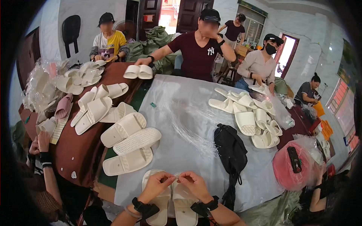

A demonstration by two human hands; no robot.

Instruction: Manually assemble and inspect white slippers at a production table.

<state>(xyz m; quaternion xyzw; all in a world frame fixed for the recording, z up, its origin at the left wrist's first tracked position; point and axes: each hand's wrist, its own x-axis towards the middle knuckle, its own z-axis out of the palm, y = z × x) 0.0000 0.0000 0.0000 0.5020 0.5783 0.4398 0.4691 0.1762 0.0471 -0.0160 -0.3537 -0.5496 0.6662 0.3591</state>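
Note:
A pair of cream-white slippers lies before me at the near table edge, a left slipper (157, 211) beside a right slipper (185, 209). Above them my left hand (156, 185) is closed in a pinch at its fingertips. My right hand (195, 184) pinches in the same way, its fingertips almost meeting the left ones. Whatever sits between the fingers is too small to make out. Farther up the table lies a spread of thin clear plastic strands (188, 128). To the left, a few loose slippers (128, 162) overlap, one showing its textured sole.
A black bag (230, 147) rests right of the strands. Beyond it is a heap of white slippers (247, 122). A pink bundle in plastic (288, 165) sits at the right edge. Across the table a person holds a slipper pair (138, 72); other people work around.

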